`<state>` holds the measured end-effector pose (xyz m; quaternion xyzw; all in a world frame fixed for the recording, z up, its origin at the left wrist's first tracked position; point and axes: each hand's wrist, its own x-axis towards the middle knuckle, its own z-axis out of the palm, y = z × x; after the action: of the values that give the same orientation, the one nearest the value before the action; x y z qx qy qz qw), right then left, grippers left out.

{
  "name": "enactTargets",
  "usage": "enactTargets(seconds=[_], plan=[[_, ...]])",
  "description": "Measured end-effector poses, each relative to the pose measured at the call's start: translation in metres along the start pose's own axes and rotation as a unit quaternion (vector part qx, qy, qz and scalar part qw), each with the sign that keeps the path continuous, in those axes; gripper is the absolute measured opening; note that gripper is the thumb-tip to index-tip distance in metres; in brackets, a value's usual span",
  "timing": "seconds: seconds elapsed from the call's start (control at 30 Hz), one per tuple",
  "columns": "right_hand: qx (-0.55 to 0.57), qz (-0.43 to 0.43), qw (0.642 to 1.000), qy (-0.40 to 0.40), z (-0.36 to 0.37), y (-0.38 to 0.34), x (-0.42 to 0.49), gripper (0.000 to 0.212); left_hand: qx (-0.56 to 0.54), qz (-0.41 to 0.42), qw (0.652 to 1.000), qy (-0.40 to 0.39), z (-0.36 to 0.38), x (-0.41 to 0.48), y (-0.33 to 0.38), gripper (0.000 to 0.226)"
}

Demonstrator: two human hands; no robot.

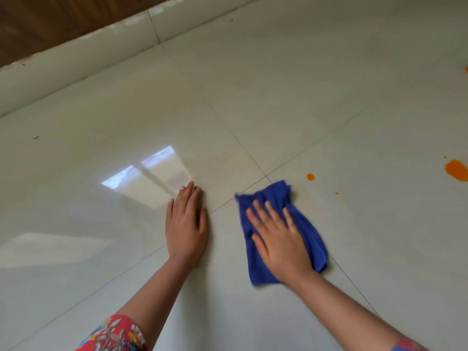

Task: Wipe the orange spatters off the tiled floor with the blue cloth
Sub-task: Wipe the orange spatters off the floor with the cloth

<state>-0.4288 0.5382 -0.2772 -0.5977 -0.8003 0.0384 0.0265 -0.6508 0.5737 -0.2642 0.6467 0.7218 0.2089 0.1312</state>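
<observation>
While my right hand (281, 239) presses flat on the cloth (274, 195) and my left hand (186, 221) lies flat on the floor (278, 97), the nearest spatter (310, 177) sits just far-right of the cloth.

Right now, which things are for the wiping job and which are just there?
For the job: soft blue cloth under the flat right hand; round orange spatter, big orange blob, tiny orange dot; glossy pale tiled floor.
Just there: left hand flat on the floor; pale skirting tiles; brown wooden panel; red flowered sleeve.
</observation>
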Motion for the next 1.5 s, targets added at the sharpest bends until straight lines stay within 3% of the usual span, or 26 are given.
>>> enactTargets(seconds=[0.07, 0.2, 0.23, 0.37, 0.4, 0.47, 0.53, 0.63, 0.7, 0.8, 0.87, 1.0, 1.07, 1.13, 1.2, 1.27, 1.3, 1.43, 1.5], plan=[[0.001, -0.065, 0.998, -0.011, -0.002, 0.02, -0.006, 0.054, -0.045, -0.038, 0.998, 0.004, 0.004, 0.004, 0.017, 0.049], [-0.013, 0.123, 0.992, 0.007, -0.009, 0.065, 0.046, 0.055, -0.068, 0.028, 0.993, -0.091, 0.028, 0.011, 0.067, 0.058], [-0.018, 0.132, 0.991, -0.001, -0.008, 0.068, 0.051, 0.056, -0.063, 0.055, 0.989, -0.12, 0.034, 0.013, 0.077, 0.059], [-0.03, -0.02, 0.999, -0.039, -0.013, 0.089, -0.002, 0.054, 0.012, 0.109, 0.977, -0.184, 0.047, 0.015, 0.086, 0.064], [-0.022, -0.026, 0.999, -0.043, -0.017, 0.104, -0.017, 0.054, 0.041, 0.118, 0.975, -0.186, 0.049, 0.015, 0.086, 0.066], [-0.024, 0.024, 0.999, -0.033, -0.021, 0.132, -0.028, 0.054, 0.074, 0.121, 0.972, -0.189, 0.052, 0.013, 0.086, 0.067], [-0.023, 0.127, 0.991, -0.027, -0.02, 0.147, -0.015, 0.056, 0.082, 0.114, 0.973, -0.181, 0.054, 0.01, 0.088, 0.067], [-0.003, 0.232, 0.973, 0.005, -0.016, 0.137, 0.029, 0.059, 0.088, 0.115, 0.974, -0.175, 0.054, 0.009, 0.09, 0.067], [0.002, 0.199, 0.98, 0.005, -0.015, 0.119, 0.043, 0.058, 0.093, 0.118, 0.974, -0.17, 0.055, 0.009, 0.09, 0.068], [-0.017, 0.016, 0.999, -0.026, -0.012, 0.111, 0.013, 0.054, 0.096, 0.12, 0.976, -0.152, 0.057, 0.009, 0.088, 0.068], [-0.004, -0.011, 0.999, -0.044, -0.016, 0.132, -0.004, 0.053, 0.099, 0.12, 0.977, -0.143, 0.057, 0.007, 0.089, 0.068], [0.012, 0.2, 0.98, -0.003, -0.02, 0.156, 0.036, 0.059, 0.094, 0.12, 0.979, -0.137, 0.053, 0.005, 0.092, 0.067], [0.029, 0.238, 0.971, 0.011, -0.02, 0.131, 0.072, 0.063, 0.094, 0.118, 0.979, -0.135, 0.053, 0.005, 0.092, 0.068], [0.027, 0.159, 0.987, 0.005, -0.018, 0.1, 0.083, 0.061, 0.093, 0.116, 0.979, -0.138, 0.054, 0.006, 0.093, 0.068], [0.006, 0.022, 0.999, -0.024, -0.016, 0.085, 0.055, 0.055, 0.094, 0.116, 0.979, -0.138, 0.055, 0.006, 0.091, 0.068], [0.013, -0.031, 0.999, -0.029, -0.015, 0.102, 0.02, 0.053, 0.096, 0.117, 0.978, -0.142, 0.055, 0.007, 0.091, 0.068], [0.012, -0.014, 1.0, -0.014, -0.015, 0.119, 0.012, 0.052, 0.097, 0.115, 0.978, -0.144, 0.056, 0.006, 0.091, 0.068], [0.016, 0.212, 0.977, 0.002, -0.023, 0.171, 0.056, 0.052, 0.098, 0.112, 0.978, -0.144, 0.054, 0.004, 0.093, 0.067], [0.032, 0.261, 0.965, 0.002, -0.026, 0.172, 0.106, 0.052, 0.097, 0.11, 0.979, -0.145, 0.055, 0.005, 0.093, 0.067]])
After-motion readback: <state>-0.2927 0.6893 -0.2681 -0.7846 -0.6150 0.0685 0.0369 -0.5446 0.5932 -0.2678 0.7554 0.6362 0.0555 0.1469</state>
